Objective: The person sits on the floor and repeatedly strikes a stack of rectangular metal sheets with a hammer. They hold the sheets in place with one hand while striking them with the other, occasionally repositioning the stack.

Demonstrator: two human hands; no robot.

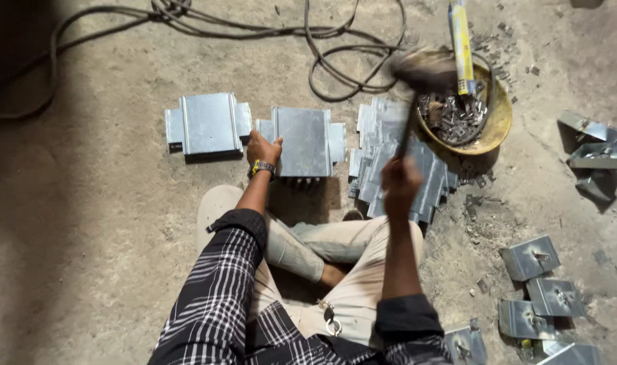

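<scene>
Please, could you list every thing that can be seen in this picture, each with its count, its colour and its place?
Folded metal sheet: one, grey, on the floor under the left hand.
Second folded sheet: one, grey, further left.
Stack of flat sheets: count unclear, grey, beneath the hammer.
Hammer: one, dark, blurred, raised.
Bowl: one, yellow, holding small metal bits.
Yellow tube: one, resting across the bowl.
Metal brackets: several, grey, lower right floor.
Bent metal pieces: a few, grey, right edge.
Cables: dark, coiled at top.
Keys: at the waist.
Left hand: on the sheet, wristband.
Right hand: grips the hammer handle.
</scene>
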